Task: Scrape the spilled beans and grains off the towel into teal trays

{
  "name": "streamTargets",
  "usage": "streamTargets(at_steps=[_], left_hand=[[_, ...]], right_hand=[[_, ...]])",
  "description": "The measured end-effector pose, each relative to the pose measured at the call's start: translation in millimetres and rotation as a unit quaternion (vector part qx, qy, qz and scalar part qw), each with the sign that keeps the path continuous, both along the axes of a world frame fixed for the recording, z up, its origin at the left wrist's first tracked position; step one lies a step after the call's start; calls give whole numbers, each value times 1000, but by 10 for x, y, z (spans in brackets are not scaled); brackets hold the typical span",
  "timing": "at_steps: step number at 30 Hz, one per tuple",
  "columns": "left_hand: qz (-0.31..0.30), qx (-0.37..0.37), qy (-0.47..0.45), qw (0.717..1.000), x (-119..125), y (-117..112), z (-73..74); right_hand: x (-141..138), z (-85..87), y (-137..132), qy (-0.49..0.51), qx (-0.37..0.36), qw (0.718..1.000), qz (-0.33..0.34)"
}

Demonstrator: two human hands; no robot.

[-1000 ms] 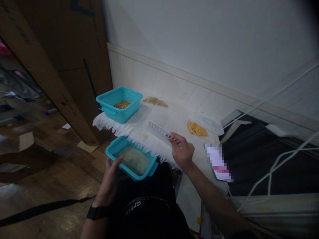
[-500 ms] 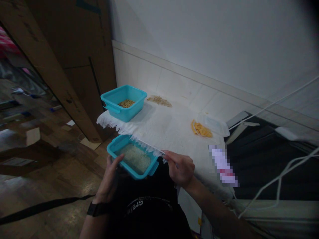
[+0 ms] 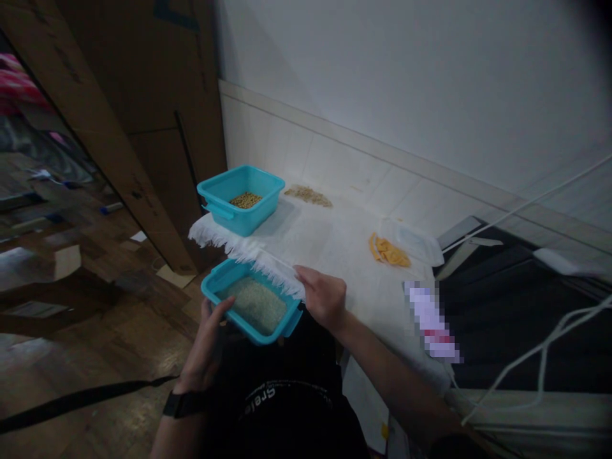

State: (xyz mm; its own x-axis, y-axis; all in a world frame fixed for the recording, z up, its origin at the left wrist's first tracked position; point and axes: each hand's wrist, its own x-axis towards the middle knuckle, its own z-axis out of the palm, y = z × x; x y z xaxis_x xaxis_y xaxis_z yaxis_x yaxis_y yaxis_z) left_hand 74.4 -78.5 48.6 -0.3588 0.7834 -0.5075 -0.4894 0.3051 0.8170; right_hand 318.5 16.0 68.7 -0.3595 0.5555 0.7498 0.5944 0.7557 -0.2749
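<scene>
My left hand grips the near left side of a turquoise plastic container, thumb over its rim. Pale rice-like grains lie in it. The container is held at the table's front edge, below the fringe of a white cloth. My right hand is closed, pinching the cloth's fringed front edge, and the fringe overhangs the container's far side. A second turquoise container stands on the cloth's far left with soybean-like beans inside.
A pile of light brown grains lies by the wall. To the right are a crumpled yellow cloth, a clear plastic lid or tray, a blurred-out packet and white cables. Large cardboard stands at left.
My right hand has moved slightly left and up, raising the cloth's fringed edge over the container. My left hand and its container have stayed almost in place.
</scene>
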Motion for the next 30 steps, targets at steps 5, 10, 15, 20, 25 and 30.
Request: streamTargets(at_steps=[5,10,15,20,25,30], left_hand=[[-9,-2,10,1000,-22,-1,-75],[-2,-14,20,1000,-31,23,-63],[5,-21,8,1000,-39,26,-49],[10,-47,56,997,-155,-12,-123],[18,-57,92,994,-465,-138,-140],[65,-83,144,984,-874,-279,-34]], right_hand=[[-9,37,-215,-14,117,992,48],[-103,144,128,65,145,987,36],[-154,122,60,31,78,994,71],[-136,281,-281,85,33,992,88],[-110,484,-410,191,-133,970,76],[-31,562,-314,326,-351,878,0]])
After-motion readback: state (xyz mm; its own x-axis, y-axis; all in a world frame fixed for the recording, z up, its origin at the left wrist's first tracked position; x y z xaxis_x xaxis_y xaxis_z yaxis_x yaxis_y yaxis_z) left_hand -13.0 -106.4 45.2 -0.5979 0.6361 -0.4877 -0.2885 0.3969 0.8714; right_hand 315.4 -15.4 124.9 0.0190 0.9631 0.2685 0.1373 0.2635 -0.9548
